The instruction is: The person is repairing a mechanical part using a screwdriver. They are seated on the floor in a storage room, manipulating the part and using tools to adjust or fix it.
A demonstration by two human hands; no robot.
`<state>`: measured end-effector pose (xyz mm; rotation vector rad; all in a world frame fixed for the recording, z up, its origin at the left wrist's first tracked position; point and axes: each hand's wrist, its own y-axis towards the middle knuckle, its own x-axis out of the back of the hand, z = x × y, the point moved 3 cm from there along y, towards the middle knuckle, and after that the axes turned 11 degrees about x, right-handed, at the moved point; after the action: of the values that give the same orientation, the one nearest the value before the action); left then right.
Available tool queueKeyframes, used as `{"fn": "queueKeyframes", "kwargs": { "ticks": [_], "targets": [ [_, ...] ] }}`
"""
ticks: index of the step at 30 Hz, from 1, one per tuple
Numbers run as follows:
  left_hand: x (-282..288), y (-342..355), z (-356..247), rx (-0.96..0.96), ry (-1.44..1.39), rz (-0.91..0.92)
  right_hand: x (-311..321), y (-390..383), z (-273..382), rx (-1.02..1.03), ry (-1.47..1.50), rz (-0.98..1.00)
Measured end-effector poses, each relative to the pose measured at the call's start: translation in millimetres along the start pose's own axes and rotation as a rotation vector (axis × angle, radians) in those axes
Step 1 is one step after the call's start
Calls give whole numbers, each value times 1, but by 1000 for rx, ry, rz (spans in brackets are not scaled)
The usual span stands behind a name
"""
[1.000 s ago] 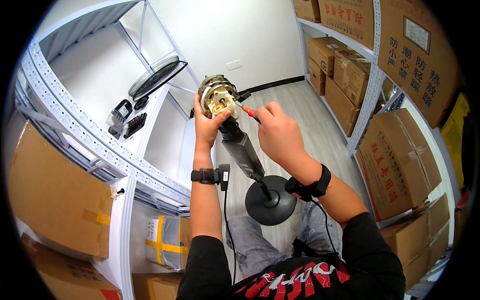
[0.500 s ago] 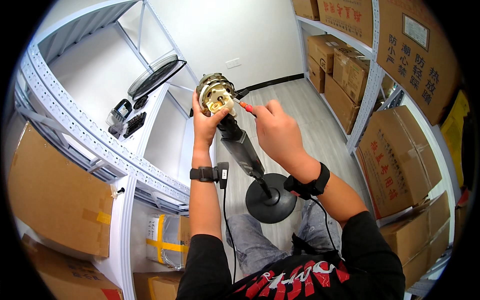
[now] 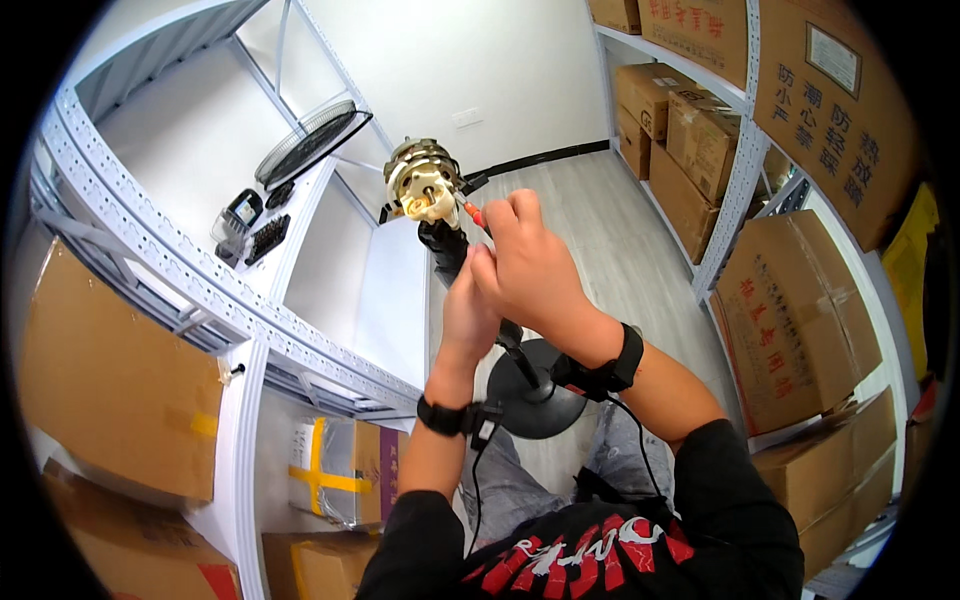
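The fan motor head (image 3: 422, 160) sits atop a black stand (image 3: 440, 240), its exposed face carrying a cream plastic part (image 3: 425, 205). My right hand (image 3: 530, 260) is closed on a red-handled screwdriver (image 3: 475, 215), whose shaft reaches the right side of that part. My left hand (image 3: 465, 310) is below the head, against my right hand and in front of the column; its fingers are mostly hidden. The round black base (image 3: 530, 420) stands on the floor between my legs.
On the left, a metal shelf (image 3: 250, 320) holds a fan grille (image 3: 310, 145), a blade-like black part, a clear container and a black tray (image 3: 268, 240). Shelves on the right hold several cardboard boxes (image 3: 790, 320). Taped boxes fill the lower left. A white wall closes the far end.
My left hand has left the motor head and moved down beside my right hand. My right hand has shifted slightly left and up with the screwdriver. The head appears slightly higher in view.
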<state>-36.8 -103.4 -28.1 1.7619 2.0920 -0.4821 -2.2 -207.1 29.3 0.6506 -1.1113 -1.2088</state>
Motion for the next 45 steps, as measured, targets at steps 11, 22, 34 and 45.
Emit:
{"fn": "queueKeyframes", "kwargs": {
  "ticks": [11,22,34,45],
  "targets": [
    [-4,41,-11,55,-467,175,23,-11,7,32,-53,127],
    [10,48,-7,32,-525,303,25,-22,5,-89,-95,250],
    [6,48,-7,35,-540,220,25,-21,-2,-121,-53,240],
    [4,50,-7,31,-511,267,29,-21,-2,-55,-40,196]
  ]
}}
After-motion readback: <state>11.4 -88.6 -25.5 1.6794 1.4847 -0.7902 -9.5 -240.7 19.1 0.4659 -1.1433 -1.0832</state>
